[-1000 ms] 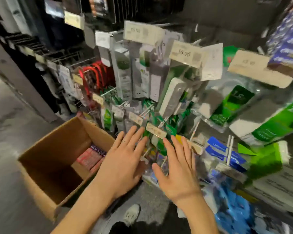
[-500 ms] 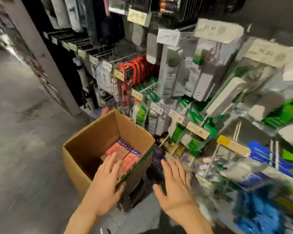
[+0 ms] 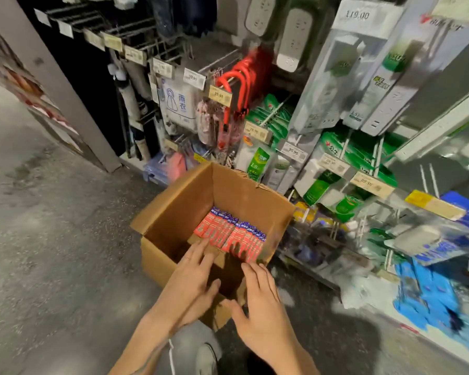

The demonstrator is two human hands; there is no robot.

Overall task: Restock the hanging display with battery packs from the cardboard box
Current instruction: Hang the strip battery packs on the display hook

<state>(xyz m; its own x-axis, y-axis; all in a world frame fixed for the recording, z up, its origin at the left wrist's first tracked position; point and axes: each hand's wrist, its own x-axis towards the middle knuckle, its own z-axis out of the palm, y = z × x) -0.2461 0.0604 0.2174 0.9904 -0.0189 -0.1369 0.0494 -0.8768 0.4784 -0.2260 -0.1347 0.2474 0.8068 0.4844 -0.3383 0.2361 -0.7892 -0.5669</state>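
Left hand [image 3: 190,282] had come away from the hanging display [image 3: 333,147], where it was a second earlier, and reached down into the cardboard box [image 3: 238,190]. Its fingers were straight and loosely spread and held nothing, the tips close to the near edge of the battery packs [image 3: 228,231]; whether they touched could not be told. Right hand [image 3: 260,301] had followed from the pegs and hovered over the box's near rim, also spread open and empty. The red-and-blue packs stood in tight rows on the box bottom, toward its far right side, none lifted. The hands looked finished at the pegs and about to pick up fresh stock, with the grasp still to be made.
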